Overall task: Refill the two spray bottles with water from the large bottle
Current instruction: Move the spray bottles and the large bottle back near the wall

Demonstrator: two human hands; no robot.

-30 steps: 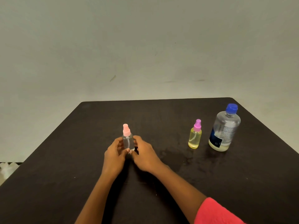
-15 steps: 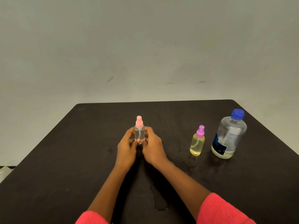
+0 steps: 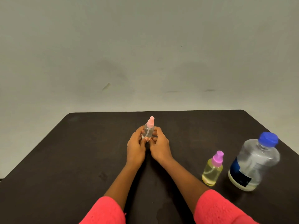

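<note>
Left hand (image 3: 135,147) and right hand (image 3: 160,147) together clasp the clear spray bottle (image 3: 148,131), upright at mid-table (image 3: 80,151), pink pump (image 3: 150,122) on. Opening step, I'd say: next, twist that pump off. The large bottle (image 3: 254,164) stands capped at right, beside the yellow spray bottle (image 3: 212,172).

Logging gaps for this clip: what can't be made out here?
- Head view: base of the clear spray bottle, hidden behind the left hand and right hand; resting or lifted, unclear.
- Its water level: too small to tell.
- Label of the large bottle: blurred.
</note>
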